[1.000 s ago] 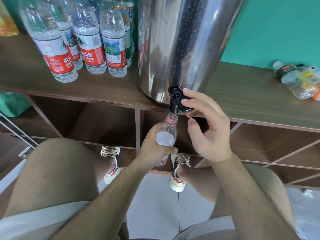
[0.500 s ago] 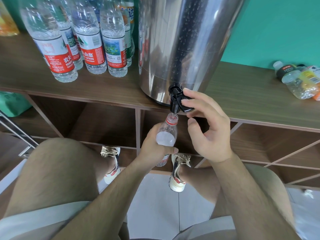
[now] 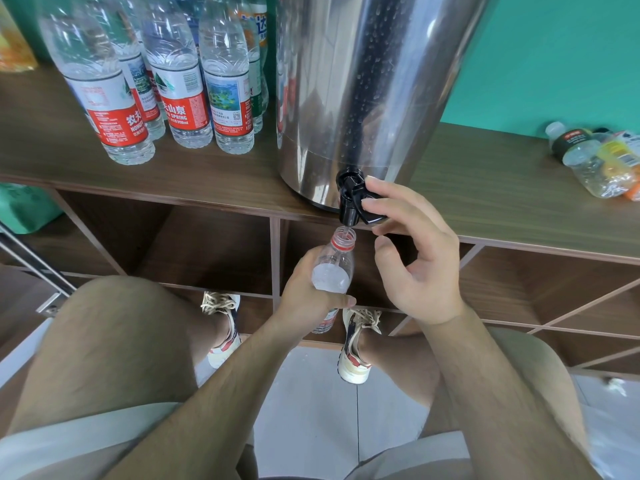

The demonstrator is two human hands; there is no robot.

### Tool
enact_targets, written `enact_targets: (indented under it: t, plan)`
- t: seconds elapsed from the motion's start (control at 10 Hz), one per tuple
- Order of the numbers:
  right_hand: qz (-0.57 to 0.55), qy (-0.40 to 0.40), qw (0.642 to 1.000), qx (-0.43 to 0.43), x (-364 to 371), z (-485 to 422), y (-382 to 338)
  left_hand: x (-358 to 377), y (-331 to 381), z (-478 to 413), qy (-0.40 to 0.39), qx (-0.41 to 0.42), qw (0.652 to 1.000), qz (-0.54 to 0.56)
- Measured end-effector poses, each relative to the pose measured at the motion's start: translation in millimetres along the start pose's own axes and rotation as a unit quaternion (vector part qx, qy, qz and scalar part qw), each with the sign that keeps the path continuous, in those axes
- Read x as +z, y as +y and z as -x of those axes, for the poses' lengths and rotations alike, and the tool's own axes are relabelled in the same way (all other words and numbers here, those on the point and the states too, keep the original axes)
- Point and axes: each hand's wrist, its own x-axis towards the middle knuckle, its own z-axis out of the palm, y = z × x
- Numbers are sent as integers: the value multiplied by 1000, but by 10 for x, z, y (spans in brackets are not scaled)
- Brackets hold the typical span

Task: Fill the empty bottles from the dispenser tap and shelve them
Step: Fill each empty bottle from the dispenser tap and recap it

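A small clear bottle (image 3: pixel 335 268) with a red neck ring is tilted under the black tap (image 3: pixel 350 202) of the steel dispenser (image 3: pixel 363 91). My left hand (image 3: pixel 306 294) grips the bottle around its body. A thin stream runs from the spout into the bottle's open mouth, and water shows inside up to the shoulder. My right hand (image 3: pixel 415 258) holds the tap lever (image 3: pixel 371 216), fingers curled over it and thumb below. Several filled, labelled bottles (image 3: pixel 180 98) stand on the shelf top to the left of the dispenser.
The wooden shelf top (image 3: pixel 207 181) carries the dispenser; open cubbies (image 3: pixel 207 251) lie below it. Empty crumpled bottles (image 3: pixel 595 161) lie at the far right of the top. My knees and shoes sit close to the shelf front, over a tiled floor.
Both hands stay where they were, with the bottle under the spout and the lever held. No other visible difference.
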Motion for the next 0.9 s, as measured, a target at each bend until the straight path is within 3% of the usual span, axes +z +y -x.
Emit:
enact_targets:
  t: [0.9]
  plan:
    - [-4,-2,1000,4,5,7,8,5,-18,-7,1,4,1000,-2]
